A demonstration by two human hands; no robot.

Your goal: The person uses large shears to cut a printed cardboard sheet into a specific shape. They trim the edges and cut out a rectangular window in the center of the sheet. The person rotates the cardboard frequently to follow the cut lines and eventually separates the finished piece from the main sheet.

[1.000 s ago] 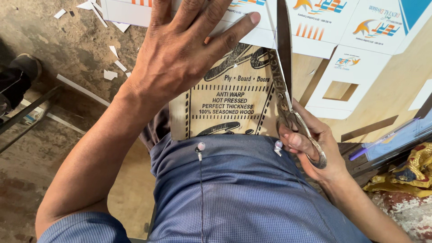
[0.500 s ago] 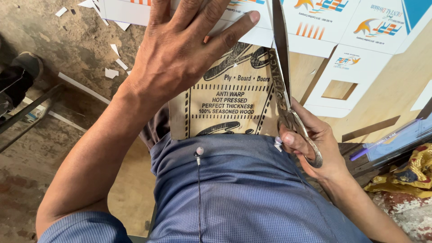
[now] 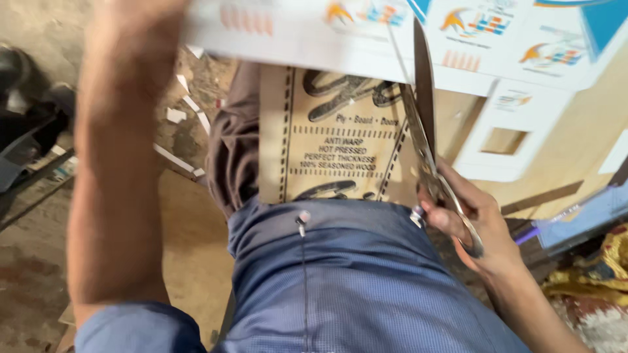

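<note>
The right hand (image 3: 474,219) was clenched around the handles of a pair of metal scissors (image 3: 428,153), fingers threaded through the loops at the right of the scene, just beside the edge of the blue shirt (image 3: 366,287). The long blades ran up and away from that hand toward the far side, their tips reaching into a white printed sheet (image 3: 366,39) that stretched across the far edge of the view; the blades looked only slightly parted, with the sheet's edge lying between them. The left hand (image 3: 140,13) was raised at the far left, blurred and cut off by the top of the picture, so I could not tell for certain how it gripped, though it sat at the left end of the white sheet as if holding it up. The left forearm came down from there toward the near left. Beneath the sheet, across the person's lap, lay a tan printed board (image 3: 333,144) with dark lettering, touching the shirt's hem on its near side. To the right of the board lay a white card with a square cut-out (image 3: 504,140), resting on a plain wooden surface (image 3: 575,176). Small white paper scraps (image 3: 176,114) were scattered on the dusty floor at the left, well apart from the scissors.
</note>
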